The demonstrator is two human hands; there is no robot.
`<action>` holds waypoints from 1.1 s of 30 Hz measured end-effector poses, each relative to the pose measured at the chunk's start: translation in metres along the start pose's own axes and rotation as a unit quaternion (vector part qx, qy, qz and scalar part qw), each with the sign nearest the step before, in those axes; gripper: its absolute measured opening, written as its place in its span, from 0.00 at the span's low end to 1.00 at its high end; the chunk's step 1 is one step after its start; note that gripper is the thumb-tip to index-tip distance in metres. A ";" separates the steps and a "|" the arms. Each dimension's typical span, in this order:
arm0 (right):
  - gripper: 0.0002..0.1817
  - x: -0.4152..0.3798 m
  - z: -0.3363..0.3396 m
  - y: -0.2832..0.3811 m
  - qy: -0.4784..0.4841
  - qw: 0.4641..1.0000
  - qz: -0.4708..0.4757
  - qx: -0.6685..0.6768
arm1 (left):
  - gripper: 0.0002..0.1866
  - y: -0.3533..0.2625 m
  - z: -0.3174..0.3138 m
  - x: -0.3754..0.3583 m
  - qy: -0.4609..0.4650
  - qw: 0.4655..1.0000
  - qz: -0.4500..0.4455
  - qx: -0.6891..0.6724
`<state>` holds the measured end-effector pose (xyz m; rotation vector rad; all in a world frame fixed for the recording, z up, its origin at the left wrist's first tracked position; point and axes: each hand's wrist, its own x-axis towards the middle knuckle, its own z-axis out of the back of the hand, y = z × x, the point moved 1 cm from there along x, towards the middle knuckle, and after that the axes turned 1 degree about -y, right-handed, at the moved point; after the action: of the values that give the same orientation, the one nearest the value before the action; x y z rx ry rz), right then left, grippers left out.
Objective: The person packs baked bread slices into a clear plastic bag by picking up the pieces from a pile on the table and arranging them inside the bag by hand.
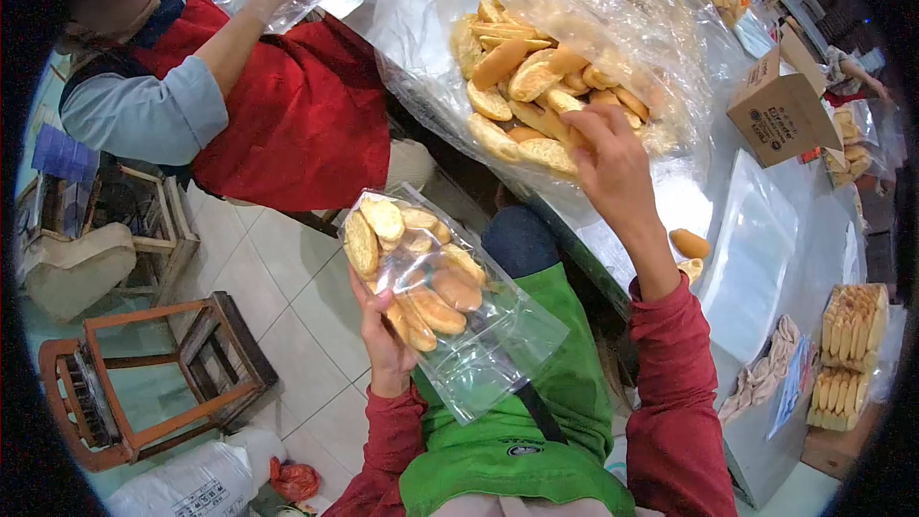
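My left hand is closed around the side of a clear plastic bag that holds several toasted bread slices. The bag's loose end hangs toward my green apron. My right hand reaches into the near edge of a heap of bread slices on the table. Its fingers are curled and pinched at a slice there, most of which the hand hides. The heap lies in a large, spread-open clear plastic sheet or bag.
Flat clear bags lie on the metal table right of my arm, near two loose bread pieces. A cardboard box stands beyond. Packed bread is at far right. A co-worker in a red apron works at left; a wooden chair stands below.
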<state>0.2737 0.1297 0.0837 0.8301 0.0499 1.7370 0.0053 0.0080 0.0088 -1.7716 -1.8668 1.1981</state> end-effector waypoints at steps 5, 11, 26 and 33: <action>0.14 0.005 0.012 -0.004 0.002 0.997 0.048 0.056 | 0.35 -0.002 -0.004 0.000 -0.007 1.000 -0.009 -0.009; 0.12 0.009 0.024 -0.019 -0.039 0.974 -0.145 0.171 | 0.34 0.000 -0.004 0.000 -0.002 1.000 -0.015 0.000; 0.21 0.006 0.006 -0.021 0.046 0.997 -0.058 -0.024 | 0.34 -0.002 -0.004 -0.001 0.007 1.000 -0.006 -0.006; 0.20 0.015 0.020 -0.035 0.031 0.972 -0.215 -0.092 | 0.34 -0.002 -0.001 -0.002 -0.001 1.000 -0.006 -0.004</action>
<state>0.3119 0.1477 0.0912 0.5775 0.1008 1.3334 0.0051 0.0070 0.0113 -1.7624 -1.8828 1.1904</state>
